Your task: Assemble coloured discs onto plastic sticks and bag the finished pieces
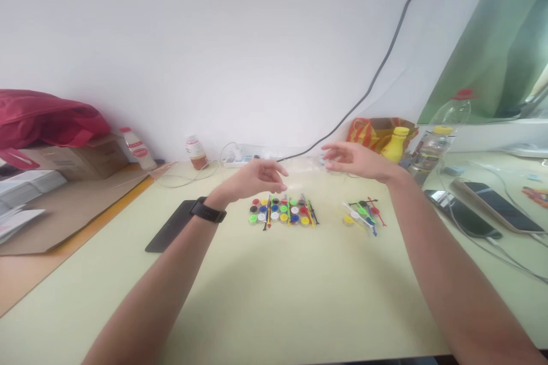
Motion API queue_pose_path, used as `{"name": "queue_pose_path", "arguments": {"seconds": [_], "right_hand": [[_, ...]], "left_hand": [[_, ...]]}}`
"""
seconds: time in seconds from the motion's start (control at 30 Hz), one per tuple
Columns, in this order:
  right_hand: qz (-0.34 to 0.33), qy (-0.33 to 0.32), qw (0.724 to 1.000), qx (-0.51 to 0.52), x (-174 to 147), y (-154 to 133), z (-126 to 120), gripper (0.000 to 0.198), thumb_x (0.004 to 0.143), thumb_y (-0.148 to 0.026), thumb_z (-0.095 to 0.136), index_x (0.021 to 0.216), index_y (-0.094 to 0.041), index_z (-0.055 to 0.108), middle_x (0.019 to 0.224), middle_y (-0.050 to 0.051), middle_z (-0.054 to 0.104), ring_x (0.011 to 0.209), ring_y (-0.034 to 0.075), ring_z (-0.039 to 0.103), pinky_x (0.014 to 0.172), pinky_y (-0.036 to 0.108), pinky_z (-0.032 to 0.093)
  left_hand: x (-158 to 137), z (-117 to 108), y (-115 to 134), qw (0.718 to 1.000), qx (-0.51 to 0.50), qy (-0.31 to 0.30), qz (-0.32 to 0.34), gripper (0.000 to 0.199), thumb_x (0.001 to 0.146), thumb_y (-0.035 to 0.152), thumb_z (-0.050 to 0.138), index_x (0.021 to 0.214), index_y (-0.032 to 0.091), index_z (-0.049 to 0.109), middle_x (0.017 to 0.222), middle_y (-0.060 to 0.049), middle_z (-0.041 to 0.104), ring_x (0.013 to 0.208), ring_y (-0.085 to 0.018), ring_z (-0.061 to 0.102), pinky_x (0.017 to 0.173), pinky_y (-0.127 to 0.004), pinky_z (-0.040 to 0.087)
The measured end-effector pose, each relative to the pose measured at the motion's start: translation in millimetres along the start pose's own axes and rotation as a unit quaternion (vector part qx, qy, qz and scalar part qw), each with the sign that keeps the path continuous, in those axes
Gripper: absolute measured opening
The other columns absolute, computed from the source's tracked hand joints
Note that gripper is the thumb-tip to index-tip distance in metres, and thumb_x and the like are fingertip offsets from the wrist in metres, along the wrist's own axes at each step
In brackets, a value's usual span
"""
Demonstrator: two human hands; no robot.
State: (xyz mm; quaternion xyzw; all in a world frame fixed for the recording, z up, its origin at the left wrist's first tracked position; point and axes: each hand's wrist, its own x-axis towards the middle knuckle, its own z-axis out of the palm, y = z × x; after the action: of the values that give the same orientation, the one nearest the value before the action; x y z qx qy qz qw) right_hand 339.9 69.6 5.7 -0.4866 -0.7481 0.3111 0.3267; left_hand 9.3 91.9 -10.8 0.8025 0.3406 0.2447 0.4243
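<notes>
My left hand (261, 177), with a black watch (208, 210) on its wrist, hovers just behind and above a group of small coloured round pieces (283, 218). Its fingers are apart and nothing shows in them. Thin plastic arrows (269, 214) in several colours lie among these pieces in upright lines. My right hand (353, 159) is raised farther right, fingers spread and holding nothing. Below it sits a looser cluster of round pieces (349, 220) crossed by arrows (377, 212) in black, red, green, white and blue.
A black phone-like slab (169, 228) lies under my left forearm. Bottles (196, 153) and a power strip (238, 161) stand along the wall. On the right are a yellow bottle (394, 145), clear bottles (432, 151) and two phones (503, 205) with cables. Cardboard (77, 205) and a red bag (47, 120) occupy the left.
</notes>
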Motion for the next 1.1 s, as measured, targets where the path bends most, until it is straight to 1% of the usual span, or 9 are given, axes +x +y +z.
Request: {"name": "queue_pose_path", "arguments": {"seconds": [0.13, 0.3, 0.43, 0.6, 0.77, 0.83, 0.9, 1.0, 1.1], "right_hand": [[-0.074, 0.019, 0.997, 0.028, 1, -20, 17, 0.054, 0.088, -0.056, 0.073, 0.133, -0.026, 0.068, 0.127, 0.011, 0.072, 0.118, 0.03, 0.066, 0.099, 0.043, 0.054], [-0.124, -0.135, 0.982, 0.04, 1, -41, 45, 0.048, 0.088, -0.043, 0.074, 0.133, -0.025, 0.068, 0.095, 0.005, 0.077, 0.092, 0.023, 0.071, 0.084, 0.036, 0.056], [-0.114, -0.108, 0.985, 0.064, 1, -39, 45, 0.048, 0.086, -0.038, 0.076, 0.131, -0.022, 0.067, 0.09, 0.005, 0.077, 0.089, 0.022, 0.072, 0.082, 0.035, 0.055], [-0.111, -0.098, 0.987, 0.068, 2, -33, 36, 0.047, 0.086, -0.038, 0.077, 0.129, -0.023, 0.068, 0.095, 0.006, 0.079, 0.094, 0.024, 0.074, 0.088, 0.039, 0.055], [-0.106, -0.094, 0.989, 0.052, 3, -34, 43, 0.04, 0.09, -0.035, 0.074, 0.128, -0.025, 0.068, 0.096, 0.005, 0.079, 0.097, 0.024, 0.073, 0.087, 0.037, 0.055], [-0.108, -0.074, 0.991, 0.041, 4, -35, 48, 0.039, 0.09, -0.035, 0.073, 0.127, -0.025, 0.068, 0.097, 0.005, 0.079, 0.098, 0.023, 0.073, 0.087, 0.038, 0.055], [-0.12, -0.005, 0.993, 0.018, 5, -38, 51, 0.036, 0.09, -0.035, 0.073, 0.124, -0.025, 0.069, 0.102, 0.005, 0.078, 0.099, 0.023, 0.072, 0.088, 0.037, 0.055], [-0.142, 0.12, 0.983, -0.008, 3, -45, 49, 0.028, 0.09, -0.035, 0.073, 0.115, -0.023, 0.071, 0.111, 0.007, 0.075, 0.101, 0.022, 0.07, 0.087, 0.036, 0.056], [-0.134, 0.134, 0.982, 0.016, -1, -50, 44, 0.022, 0.092, -0.04, 0.072, 0.105, -0.021, 0.072, 0.104, 0.007, 0.075, 0.094, 0.022, 0.07, 0.082, 0.035, 0.057]], "left_hand": [[-3, 13, 13, 0.998, -0.002, -0.062, -0.005, 0.046, 0.079, 0.047, 0.086, 0.112, 0.021, 0.069, 0.092, -0.008, 0.08, 0.078, -0.022, 0.076, 0.06, -0.026, 0.056], [-6, 19, 19, 0.998, -0.01, -0.067, 0.006, 0.049, 0.077, 0.044, 0.088, 0.115, 0.022, 0.066, 0.094, -0.008, 0.079, 0.079, -0.021, 0.076, 0.061, -0.025, 0.055], [-6, 17, 18, 0.997, -0.017, -0.078, 0.002, 0.053, 0.076, 0.041, 0.088, 0.12, 0.023, 0.066, 0.097, -0.009, 0.079, 0.083, -0.023, 0.077, 0.064, -0.027, 0.058], [-2, 16, 11, 0.997, 0.008, -0.073, 0.0, 0.045, 0.078, 0.044, 0.087, 0.114, 0.021, 0.07, 0.094, -0.009, 0.08, 0.082, -0.023, 0.078, 0.063, -0.027, 0.058], [-2, 19, 12, 0.997, 0.033, -0.071, 0.006, 0.039, 0.083, 0.048, 0.081, 0.11, 0.021, 0.074, 0.096, -0.009, 0.08, 0.086, -0.024, 0.077, 0.069, -0.03, 0.06], [-1, 20, 13, 0.997, 0.038, -0.069, 0.005, 0.034, 0.086, 0.05, 0.078, 0.103, 0.02, 0.076, 0.093, -0.009, 0.08, 0.086, -0.024, 0.077, 0.071, -0.03, 0.061], [0, 20, 12, 0.998, 0.033, -0.054, 0.002, 0.032, 0.087, 0.05, 0.076, 0.096, 0.02, 0.077, 0.089, -0.009, 0.08, 0.083, -0.023, 0.078, 0.073, -0.031, 0.062], [3, 15, 6, 1.0, 0.021, 0.019, -0.011, 0.033, 0.086, 0.051, 0.077, 0.091, 0.018, 0.076, 0.087, -0.009, 0.08, 0.081, -0.023, 0.078, 0.076, -0.034, 0.063], [5, 7, 0, 0.994, 0.0, 0.106, -0.02, 0.037, 0.086, 0.053, 0.078, 0.089, 0.017, 0.073, 0.087, -0.01, 0.079, 0.084, -0.024, 0.078, 0.08, -0.037, 0.064]]}}
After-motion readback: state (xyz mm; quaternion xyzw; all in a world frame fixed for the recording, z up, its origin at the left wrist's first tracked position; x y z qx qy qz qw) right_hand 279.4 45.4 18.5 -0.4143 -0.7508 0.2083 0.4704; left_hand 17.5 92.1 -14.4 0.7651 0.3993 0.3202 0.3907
